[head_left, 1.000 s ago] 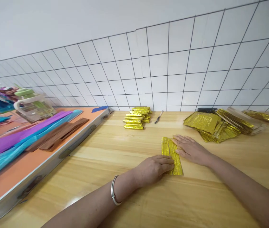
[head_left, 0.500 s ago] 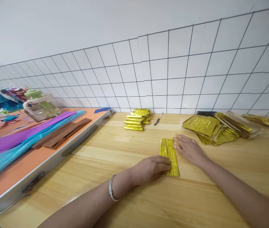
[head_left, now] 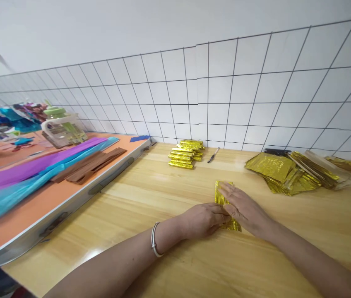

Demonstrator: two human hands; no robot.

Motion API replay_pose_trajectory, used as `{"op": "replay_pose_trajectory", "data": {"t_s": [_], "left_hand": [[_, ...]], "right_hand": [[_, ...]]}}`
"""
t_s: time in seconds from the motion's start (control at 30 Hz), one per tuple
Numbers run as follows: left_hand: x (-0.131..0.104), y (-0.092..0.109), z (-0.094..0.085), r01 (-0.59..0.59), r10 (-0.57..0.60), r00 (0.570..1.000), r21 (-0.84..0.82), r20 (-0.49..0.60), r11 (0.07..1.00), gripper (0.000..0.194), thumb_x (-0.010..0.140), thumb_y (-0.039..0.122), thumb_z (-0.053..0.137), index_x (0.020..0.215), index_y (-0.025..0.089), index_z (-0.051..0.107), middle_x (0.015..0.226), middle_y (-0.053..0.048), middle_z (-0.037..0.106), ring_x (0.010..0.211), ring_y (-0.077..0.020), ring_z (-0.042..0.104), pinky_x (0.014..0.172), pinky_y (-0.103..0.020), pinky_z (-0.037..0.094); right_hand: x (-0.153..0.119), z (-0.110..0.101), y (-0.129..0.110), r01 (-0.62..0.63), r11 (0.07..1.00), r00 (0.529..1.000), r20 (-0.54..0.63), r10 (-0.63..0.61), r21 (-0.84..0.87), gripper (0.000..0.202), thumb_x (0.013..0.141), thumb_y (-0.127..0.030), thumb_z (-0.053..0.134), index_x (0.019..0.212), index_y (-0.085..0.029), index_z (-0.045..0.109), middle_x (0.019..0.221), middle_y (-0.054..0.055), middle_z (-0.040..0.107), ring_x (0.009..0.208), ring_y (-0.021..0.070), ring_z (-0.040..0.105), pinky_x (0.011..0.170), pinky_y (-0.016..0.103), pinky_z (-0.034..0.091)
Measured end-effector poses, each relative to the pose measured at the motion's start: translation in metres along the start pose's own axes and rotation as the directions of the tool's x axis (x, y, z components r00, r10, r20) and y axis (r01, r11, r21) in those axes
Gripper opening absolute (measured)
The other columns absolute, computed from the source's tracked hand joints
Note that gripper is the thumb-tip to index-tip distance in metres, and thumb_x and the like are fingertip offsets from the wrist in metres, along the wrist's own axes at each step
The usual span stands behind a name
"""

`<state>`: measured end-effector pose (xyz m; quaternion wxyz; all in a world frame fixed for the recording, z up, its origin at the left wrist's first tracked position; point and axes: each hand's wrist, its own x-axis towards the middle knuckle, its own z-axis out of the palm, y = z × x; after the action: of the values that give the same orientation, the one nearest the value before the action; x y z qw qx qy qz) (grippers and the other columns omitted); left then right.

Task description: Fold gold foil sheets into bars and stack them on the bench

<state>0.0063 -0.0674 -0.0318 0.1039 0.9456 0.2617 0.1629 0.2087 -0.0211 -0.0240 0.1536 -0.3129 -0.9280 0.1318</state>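
Observation:
A folded piece of gold foil paper point(head_left: 219, 191) lies on the wooden table in front of me. My left hand point(head_left: 207, 219) is closed, its fingers pressed together on the lower left part of the foil; the thumb is hidden. Over the upper and right part rests my right hand point(head_left: 240, 207), flat with fingers stretched out, its thumb close to the left fingertips. Between them the two hands cover most of the foil. Further back sits a stack of narrow folded gold strips point(head_left: 184, 155). Loose gold foil sheets point(head_left: 275, 167) are piled at the right.
A pen point(head_left: 213, 155) lies beside the strips. Left stands an orange-topped surface point(head_left: 79, 198) with a raised pale edge, bearing purple paper point(head_left: 48, 161), blue paper point(head_left: 35, 186), brown strips point(head_left: 91, 165) and a clear container with green lid point(head_left: 54, 111). A tiled wall point(head_left: 222, 91) runs behind.
My right hand has moved left from beside the foil onto it, covering its right part. My left hand stays on the foil. The view has shifted slightly.

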Motion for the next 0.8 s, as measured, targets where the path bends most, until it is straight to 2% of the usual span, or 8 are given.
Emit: {"op": "replay_pose_trajectory", "data": {"t_s": [0.13, 0.33, 0.5, 0.67, 0.8], "left_hand": [[-0.003, -0.003, 0.005, -0.009, 0.01, 1.0, 0.073, -0.008, 0.997, 0.028, 0.086, 0.016, 0.044, 0.111, 0.017, 0.055, 0.11, -0.008, 0.061, 0.112, -0.0191, 0.051, 0.1, -0.03, 0.038], [-0.005, -0.002, 0.006, -0.024, 0.026, 1.0, 0.147, -0.012, 0.989, 0.035, 0.084, 0.015, 0.044, 0.119, 0.012, 0.051, 0.12, -0.01, 0.057, 0.113, -0.0198, 0.051, 0.103, -0.029, 0.034], [-0.007, 0.001, 0.005, -0.024, 0.028, 0.999, 0.164, -0.022, 0.986, 0.033, 0.086, 0.021, 0.044, 0.117, 0.011, 0.053, 0.118, -0.01, 0.059, 0.113, -0.0204, 0.051, 0.104, -0.029, 0.032], [-0.007, 0.001, 0.005, -0.017, 0.024, 0.999, 0.133, -0.048, 0.991, 0.033, 0.09, 0.029, 0.04, 0.115, 0.011, 0.054, 0.124, -0.01, 0.055, 0.12, -0.019, 0.046, 0.106, -0.028, 0.03], [-0.007, 0.001, 0.005, -0.02, 0.029, 0.998, 0.135, -0.062, 0.991, 0.036, 0.091, 0.031, 0.04, 0.116, 0.01, 0.054, 0.124, -0.01, 0.055, 0.123, -0.0195, 0.043, 0.108, -0.026, 0.028]], "right_hand": [[0.001, 0.009, -0.011, -0.029, 0.996, 0.988, 0.155, 0.015, 0.085, 0.057, 0.092, -0.049, 0.025, 0.14, -0.019, 0.03, 0.148, 0.006, 0.022, 0.135, 0.0218, 0.019, 0.111, 0.043, 0.02], [0.017, 0.008, -0.005, -0.062, 0.988, 0.972, 0.234, 0.026, 0.144, 0.057, 0.093, -0.049, 0.018, 0.143, -0.022, 0.022, 0.15, 0.002, 0.017, 0.136, 0.0206, 0.015, 0.112, 0.041, 0.019], [0.04, 0.016, 0.01, 0.003, 1.0, 0.954, 0.301, 0.004, -0.023, 0.057, 0.092, -0.051, 0.017, 0.144, -0.026, 0.014, 0.151, 0.0, 0.009, 0.137, 0.0205, 0.006, 0.112, 0.045, 0.01], [0.061, 0.021, 0.03, 0.051, 0.987, 0.96, 0.281, -0.007, -0.152, 0.057, 0.092, -0.052, 0.017, 0.144, -0.03, 0.007, 0.151, 0.0, 0.004, 0.137, 0.0202, 0.005, 0.111, 0.045, 0.011], [0.08, 0.023, 0.048, 0.059, 0.958, 0.977, 0.215, 0.003, -0.281, 0.057, 0.092, -0.053, 0.017, 0.144, -0.03, 0.01, 0.152, 0.001, 0.005, 0.137, 0.0216, 0.008, 0.11, 0.045, 0.013]]}}
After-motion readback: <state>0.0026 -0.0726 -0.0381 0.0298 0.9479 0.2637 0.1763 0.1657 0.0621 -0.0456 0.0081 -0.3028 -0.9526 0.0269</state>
